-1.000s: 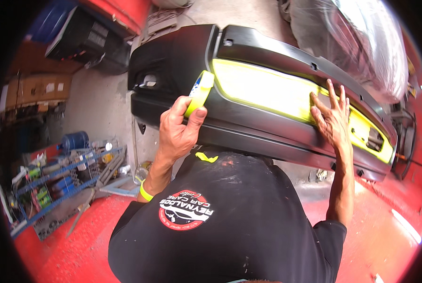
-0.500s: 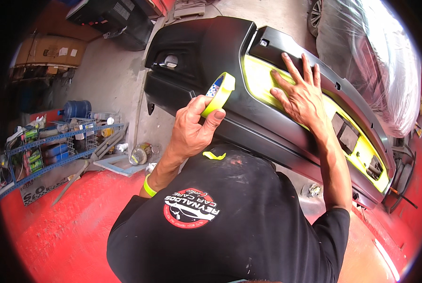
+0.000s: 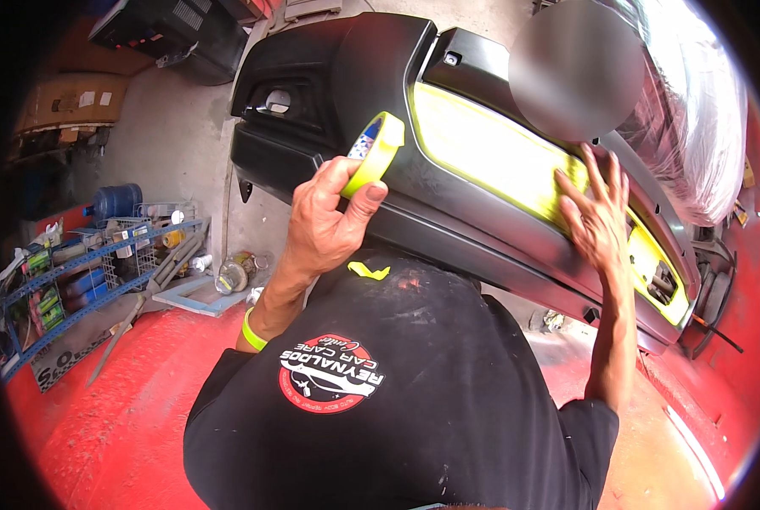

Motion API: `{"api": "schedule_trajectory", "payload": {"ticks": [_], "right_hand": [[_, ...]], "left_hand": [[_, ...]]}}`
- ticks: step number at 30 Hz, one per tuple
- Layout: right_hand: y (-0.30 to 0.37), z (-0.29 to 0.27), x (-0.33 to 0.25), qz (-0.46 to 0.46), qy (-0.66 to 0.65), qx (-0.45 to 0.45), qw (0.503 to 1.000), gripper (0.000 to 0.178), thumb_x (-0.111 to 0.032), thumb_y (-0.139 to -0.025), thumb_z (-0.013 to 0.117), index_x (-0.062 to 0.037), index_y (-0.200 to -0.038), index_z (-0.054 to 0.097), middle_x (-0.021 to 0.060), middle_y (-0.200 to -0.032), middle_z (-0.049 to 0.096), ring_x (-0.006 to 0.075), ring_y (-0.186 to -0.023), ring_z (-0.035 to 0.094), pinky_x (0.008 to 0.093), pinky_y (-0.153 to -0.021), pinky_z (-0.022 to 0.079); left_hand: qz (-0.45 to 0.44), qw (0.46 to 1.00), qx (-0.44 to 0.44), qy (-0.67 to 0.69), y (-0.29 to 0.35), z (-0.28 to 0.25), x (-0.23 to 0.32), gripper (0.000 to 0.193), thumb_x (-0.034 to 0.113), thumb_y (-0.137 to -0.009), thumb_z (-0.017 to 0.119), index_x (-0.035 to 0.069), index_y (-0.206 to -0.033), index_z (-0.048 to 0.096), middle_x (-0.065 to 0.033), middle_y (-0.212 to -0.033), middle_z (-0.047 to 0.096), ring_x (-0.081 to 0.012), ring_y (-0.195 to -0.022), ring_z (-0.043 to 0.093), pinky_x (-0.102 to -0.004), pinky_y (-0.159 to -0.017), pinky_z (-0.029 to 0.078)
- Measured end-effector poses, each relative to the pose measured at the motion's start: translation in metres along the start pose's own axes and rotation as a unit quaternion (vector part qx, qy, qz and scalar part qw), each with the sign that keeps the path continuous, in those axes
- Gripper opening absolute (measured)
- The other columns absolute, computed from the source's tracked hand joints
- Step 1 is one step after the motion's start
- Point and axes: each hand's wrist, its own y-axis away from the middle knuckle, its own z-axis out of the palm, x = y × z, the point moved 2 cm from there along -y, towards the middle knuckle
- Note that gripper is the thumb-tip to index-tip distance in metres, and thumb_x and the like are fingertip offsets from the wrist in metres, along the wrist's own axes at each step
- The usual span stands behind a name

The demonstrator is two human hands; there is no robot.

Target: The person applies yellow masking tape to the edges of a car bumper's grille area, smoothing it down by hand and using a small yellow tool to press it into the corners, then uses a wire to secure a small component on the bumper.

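Observation:
My left hand (image 3: 316,221) is closed on a roll of bright yellow masking tape (image 3: 385,157), pinched between thumb and fingers above a black car bumper (image 3: 375,72). Fingers spread, my right hand (image 3: 599,219) lies on the yellow masked panel (image 3: 490,140) set in the bumper, its fingertips reaching the panel's far edge. Further right, the yellow covering (image 3: 646,255) continues around dark openings. A torn scrap of yellow tape (image 3: 369,271) clings to my black shirt. A round blurred patch hides part of the bumper's far side.
To the left stands a blue metal rack (image 3: 99,255) with bottles and a wire basket, a blue water jug (image 3: 116,201) behind it. A cardboard box (image 3: 78,100) and a black machine (image 3: 172,34) are at the far left. Plastic-wrapped bodywork (image 3: 707,127) stands at the far right.
My right hand has slid rightward along the yellow masked panel. The left hand still holds the tape roll. The whole view has shifted slightly, and a blurred patch now covers the upper right.

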Motion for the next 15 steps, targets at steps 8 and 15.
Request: {"api": "schedule_trajectory", "payload": {"ticks": [8, 15], "right_hand": [[0.018, 0.006, -0.012, -0.021, -0.057, -0.015, 0.998, 0.050, -0.056, -0.100, 0.043, -0.0265, -0.132, 0.067, 0.0075, -0.166, 0.023, 0.0434, -0.152, 0.008, 0.0624, -0.120, 0.007], [-0.061, -0.005, -0.088, -0.164, -0.073, 0.004, 0.984, 0.052, -0.056, -0.100, 0.038, -0.0266, -0.132, 0.066, 0.0087, -0.162, 0.032, 0.0455, -0.151, 0.012, 0.0613, -0.121, 0.005]], "left_hand": [[-0.021, 0.999, 0.027, -0.028, -0.008, -0.014, -0.008, 0.029, 0.028, -0.096, 0.069, 0.001, -0.098, 0.059, -0.0094, -0.077, 0.058, -0.0230, -0.063, 0.054, -0.0336, -0.061, 0.044], [-0.018, 0.999, 0.028, -0.018, -0.002, -0.014, -0.004, 0.032, 0.030, -0.095, 0.069, 0.001, -0.103, 0.061, -0.0124, -0.082, 0.061, -0.0268, -0.068, 0.058, -0.0352, -0.063, 0.046]]}}
